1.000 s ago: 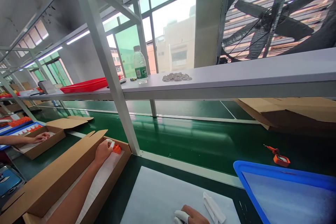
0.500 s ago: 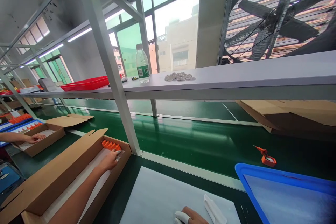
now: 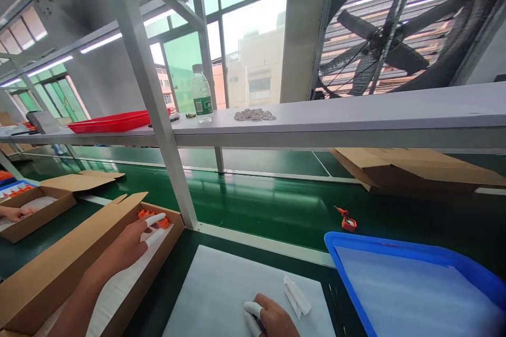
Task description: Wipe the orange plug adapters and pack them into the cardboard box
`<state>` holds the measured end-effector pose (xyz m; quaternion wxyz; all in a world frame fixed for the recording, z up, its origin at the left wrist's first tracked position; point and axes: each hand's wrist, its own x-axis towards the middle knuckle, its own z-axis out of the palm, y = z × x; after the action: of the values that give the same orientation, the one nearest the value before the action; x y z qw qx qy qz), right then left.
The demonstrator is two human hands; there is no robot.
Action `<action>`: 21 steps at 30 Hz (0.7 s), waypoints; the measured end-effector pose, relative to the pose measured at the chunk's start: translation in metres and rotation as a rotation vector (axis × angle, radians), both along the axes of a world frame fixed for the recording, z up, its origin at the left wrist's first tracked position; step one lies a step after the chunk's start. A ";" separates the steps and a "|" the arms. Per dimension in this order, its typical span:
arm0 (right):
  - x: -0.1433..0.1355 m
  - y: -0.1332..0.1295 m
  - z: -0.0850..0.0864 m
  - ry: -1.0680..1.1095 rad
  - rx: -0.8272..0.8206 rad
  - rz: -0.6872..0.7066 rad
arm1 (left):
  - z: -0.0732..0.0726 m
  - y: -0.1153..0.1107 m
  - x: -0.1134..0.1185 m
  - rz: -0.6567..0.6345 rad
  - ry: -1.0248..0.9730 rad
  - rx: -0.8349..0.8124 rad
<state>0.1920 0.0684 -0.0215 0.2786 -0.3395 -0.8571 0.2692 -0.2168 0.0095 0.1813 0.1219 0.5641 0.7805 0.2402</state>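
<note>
My left hand [image 3: 128,245] is over the long cardboard box [image 3: 164,263] on the left. White covers sheathe its two extended fingertips, which are apart, and I see nothing held between them. Just beyond them, a cluster of orange pieces [image 3: 146,212] lies at the far end of the box, partly hidden by the hand. My right hand [image 3: 276,318] rests low on a white sheet [image 3: 213,289], its white-covered fingertips loosely curled and slightly apart. It holds nothing I can see. A crumpled white cloth or tissue [image 3: 296,296] lies to its right.
A blue-rimmed tray [image 3: 351,287] stands at right, with a small orange tool-like item [image 3: 348,222] behind it. Above runs a shelf [image 3: 316,124] with a bottle [image 3: 203,97], clear discs [image 3: 254,114] and red trays [image 3: 108,123]. A metal post [image 3: 158,121] stands beside the box. Another person's hand [image 3: 18,213] is far left.
My left hand has lifted back from the orange pieces, and its fingers have spread. The view has swung right, so things sit further left. My right hand stays on the sheet.
</note>
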 end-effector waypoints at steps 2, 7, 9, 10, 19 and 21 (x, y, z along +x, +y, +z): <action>0.000 -0.009 0.013 -0.019 -0.009 -0.033 | -0.009 -0.012 0.035 -0.113 -0.066 0.083; -0.008 -0.027 0.035 -0.226 0.135 -0.089 | -0.070 -0.004 0.148 -0.522 -0.253 -0.055; -0.006 -0.031 0.037 -0.273 0.224 -0.071 | -0.089 0.014 0.184 -0.615 -0.244 -0.119; -0.003 -0.032 0.038 -0.280 0.258 -0.089 | -0.096 0.024 0.197 -0.638 -0.228 -0.136; 0.090 0.009 0.058 -0.361 0.266 -0.353 | -0.142 0.077 0.235 -0.695 -0.303 -0.076; 0.112 0.030 0.064 -0.376 0.244 -0.426 | -0.158 0.074 0.239 -0.711 -0.332 -0.072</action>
<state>0.3042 0.0984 0.0423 0.2037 -0.5194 -0.8293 0.0324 0.0224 0.0835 0.0235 0.3417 0.7483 0.5139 0.2433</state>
